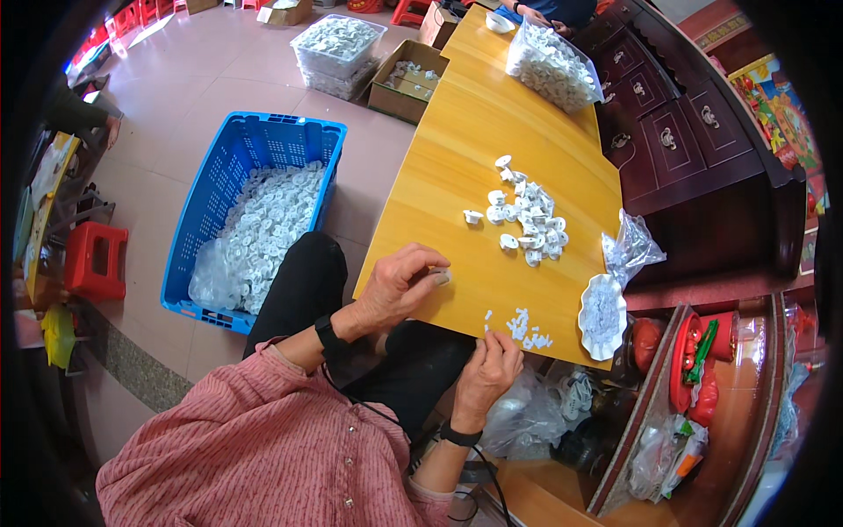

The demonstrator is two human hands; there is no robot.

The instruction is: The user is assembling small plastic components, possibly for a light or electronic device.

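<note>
My left hand (399, 283) is closed over the near left part of the wooden table (430, 189), its thumb and fingers pinching a small white plastic part (443, 276) that is mostly hidden. My right hand (488, 372) is at the table's near edge with thumb and fingertips pressed together; whatever they hold is too small to make out. Just beyond those fingertips lie several tiny white plastic pieces (520, 328). Farther up the table is a loose pile of white round-headed plastic fittings (536, 215).
A scalloped white dish (586, 318) of tiny pieces and a clear plastic bag (634, 249) are at the right edge. A clear bin (555, 66) of fittings stands at the far end. Left on the floor is a blue crate (195, 230) of white parts. Dark drawers (667, 132) border the right.
</note>
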